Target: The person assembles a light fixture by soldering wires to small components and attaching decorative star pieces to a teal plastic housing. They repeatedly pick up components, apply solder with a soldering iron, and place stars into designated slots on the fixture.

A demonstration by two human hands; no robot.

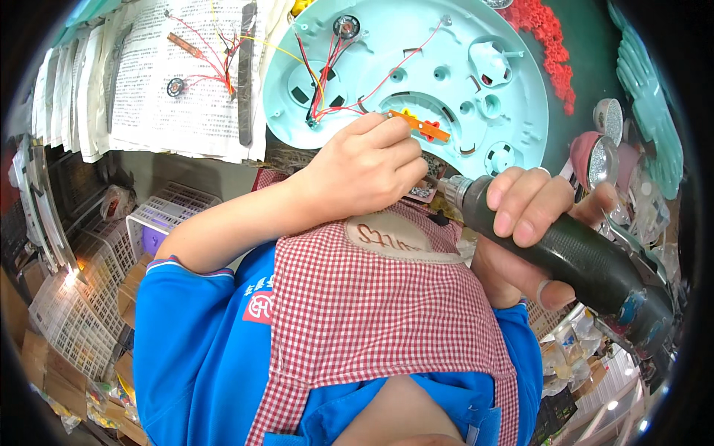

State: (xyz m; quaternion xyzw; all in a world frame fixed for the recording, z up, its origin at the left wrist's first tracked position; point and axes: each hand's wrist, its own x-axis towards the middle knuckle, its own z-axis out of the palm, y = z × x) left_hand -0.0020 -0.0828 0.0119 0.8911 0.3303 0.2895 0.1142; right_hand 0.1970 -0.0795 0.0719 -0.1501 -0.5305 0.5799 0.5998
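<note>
A light-blue molded plastic shell (383, 52) lies inner side up in front of me, with posts, holes and slots. An orange circuit board strip (439, 135) rests across its lower part, over small yellow and red pieces. Thin red, black and yellow wires (322, 85) run through the shell, and a small round black speaker (346, 27) sits at its top. My left hand (368, 167) is closed at the board's left end; its fingertips are hidden. My right hand (532, 215) grips a black power screwdriver (595, 256), its metal nose pointing at the left hand's fingers.
At the left, printed sheets (141, 111) bear another wired set with a speaker (175, 87) and a black bar (247, 74). Red small parts (543, 37) lie beyond the shell. Teal pieces (654, 104) and pink-and-silver round parts (599, 160) sit right. White baskets (82, 312) stand lower left.
</note>
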